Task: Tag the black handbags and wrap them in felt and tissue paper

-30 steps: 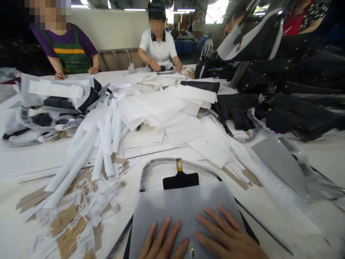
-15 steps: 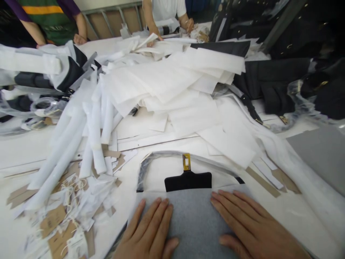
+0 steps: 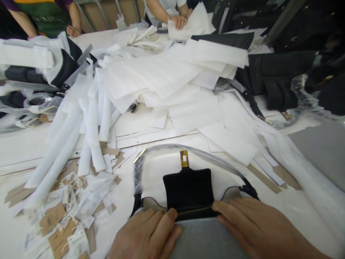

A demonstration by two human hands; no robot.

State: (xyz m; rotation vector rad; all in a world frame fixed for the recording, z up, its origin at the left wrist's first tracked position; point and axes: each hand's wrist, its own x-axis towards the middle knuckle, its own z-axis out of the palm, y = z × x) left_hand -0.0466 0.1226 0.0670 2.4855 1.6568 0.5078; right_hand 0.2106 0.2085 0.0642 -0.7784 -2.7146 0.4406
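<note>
A black handbag lies on the table in front of me. Its flap (image 3: pixel 188 187) points away from me and ends in a gold clasp (image 3: pixel 184 158). The strap (image 3: pixel 172 146), wrapped in clear plastic, arches beyond it. A dark zipper (image 3: pixel 195 212) shows along the opening, and a grey sheet (image 3: pixel 203 237) covers the near part. My left hand (image 3: pixel 151 230) is closed at the sheet's left edge near the zipper, fingers curled. My right hand (image 3: pixel 250 223) is closed on its right edge, fingertips beside the zipper's end. The fingers hide what lies beneath them.
White foam sheets (image 3: pixel 161 79) are heaped mid-table. Rolled white tubes (image 3: pixel 93 133) and tan paper tags (image 3: pixel 52 217) lie left. More black bags (image 3: pixel 277 72) stand at right. Across the table, one person's hand (image 3: pixel 179 22) is on a white sheet; another person (image 3: pixel 43 18) stands left.
My hands have gone from lying flat on the grey sheet to gripping its edges. The sheet's far edge has come nearer me, baring more flap and the zipper. The person opposite has lifted a white sheet.
</note>
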